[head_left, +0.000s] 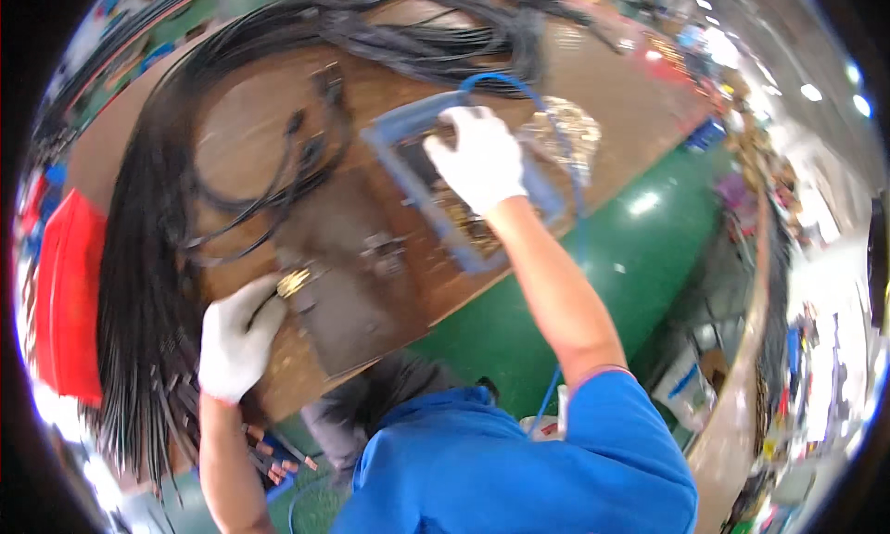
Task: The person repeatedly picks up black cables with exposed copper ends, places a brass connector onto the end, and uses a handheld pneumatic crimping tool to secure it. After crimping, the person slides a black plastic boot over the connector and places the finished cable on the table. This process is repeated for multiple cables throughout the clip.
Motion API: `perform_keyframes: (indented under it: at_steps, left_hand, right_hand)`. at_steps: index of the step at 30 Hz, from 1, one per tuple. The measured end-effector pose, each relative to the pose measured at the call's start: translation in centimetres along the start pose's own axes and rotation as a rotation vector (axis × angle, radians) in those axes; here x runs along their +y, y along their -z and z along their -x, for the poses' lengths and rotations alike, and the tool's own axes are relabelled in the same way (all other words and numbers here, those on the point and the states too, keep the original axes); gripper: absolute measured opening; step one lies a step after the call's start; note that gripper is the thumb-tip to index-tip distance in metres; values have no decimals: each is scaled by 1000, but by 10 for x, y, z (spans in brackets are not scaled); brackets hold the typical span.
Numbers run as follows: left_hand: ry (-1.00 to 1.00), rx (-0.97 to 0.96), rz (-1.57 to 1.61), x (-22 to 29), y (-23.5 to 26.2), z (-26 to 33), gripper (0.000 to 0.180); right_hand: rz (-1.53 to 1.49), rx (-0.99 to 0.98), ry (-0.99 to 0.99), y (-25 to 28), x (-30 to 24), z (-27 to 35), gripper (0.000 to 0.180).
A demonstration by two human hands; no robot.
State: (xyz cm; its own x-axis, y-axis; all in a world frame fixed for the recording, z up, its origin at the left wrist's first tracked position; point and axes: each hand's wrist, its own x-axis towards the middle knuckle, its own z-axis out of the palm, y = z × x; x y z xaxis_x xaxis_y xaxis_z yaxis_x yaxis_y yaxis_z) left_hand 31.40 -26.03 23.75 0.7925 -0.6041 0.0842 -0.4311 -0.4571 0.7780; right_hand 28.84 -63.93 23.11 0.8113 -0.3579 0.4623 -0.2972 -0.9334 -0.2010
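Note:
My left hand (239,341), in a white glove, is closed at the left front of the brown table. Its thumb and fingers pinch a small gold-coloured metal part (294,283), whose exact kind is too blurred to make out. Over a blue-rimmed tray (397,174) at the table's right edge is my right hand (480,161), also gloved in white. Thumb and fingers there are apart, and nothing shows between them. Small metal parts (452,209) lie in the tray, partly hidden under that hand. Between my hands, a dark flat mat (348,288) carries a few small grey pieces (382,251).
A thick bundle of black cables (153,219) curves along the table's left and far sides. Loose black cables with plugs (297,163) lie nearer the middle. Beyond the tray sits a clear bag of gold-coloured parts (567,131). A blue hose (519,82) arches over the tray. Red fabric (69,298) stands far left.

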Motion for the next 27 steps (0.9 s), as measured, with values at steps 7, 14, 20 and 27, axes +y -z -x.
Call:
perform_keyframes:
  at_steps: [7,14,20,27]
  left_hand:
    - [-16,-4,-7,3,2,3,31]
    - [-111,75,-117,-11,-15,16,28]
    - [-368,268,-483,-8,-32,20,18]
    - [-127,120,-423,-1,55,44,76]
  right_hand:
    - [-1314,-828,-17,-3,-115,83,41]
    - [-1465,-829,-113,-18,-125,101,22]
    - [-1475,-891,-310,-11,-117,105,24]
    - [-1743,-650,-396,-2,-108,79,25]
